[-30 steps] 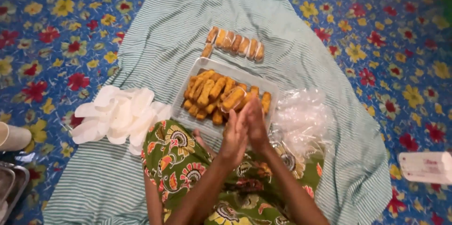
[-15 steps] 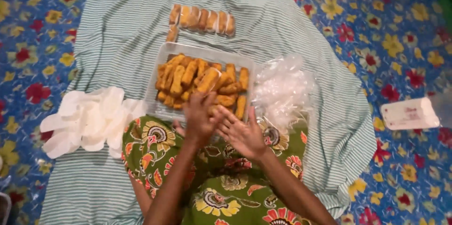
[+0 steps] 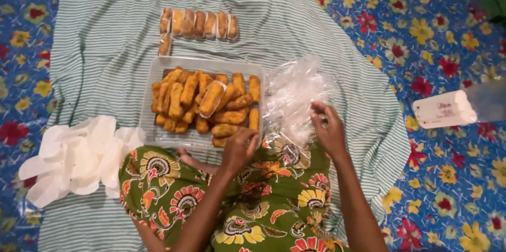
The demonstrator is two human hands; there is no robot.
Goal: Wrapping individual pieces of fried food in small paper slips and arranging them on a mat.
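Floor: flowered mat, covered by striped cloth (image 3: 105,46).
Tray (image 3: 158,65): fried sticks (image 3: 205,102) heaped inside.
Left hand (image 3: 238,149): fingers curled at tray's near edge.
Right hand (image 3: 328,128): plastic bags (image 3: 295,94) pinched, right of tray.

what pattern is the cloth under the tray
Thin green and white stripes on the cloth, clearest in the head view around the tray.

Golden fried rolls (image 3: 203,102) lie heaped in a clear tray (image 3: 153,73); crumpled clear plastic bags (image 3: 292,96) lie just beside it.
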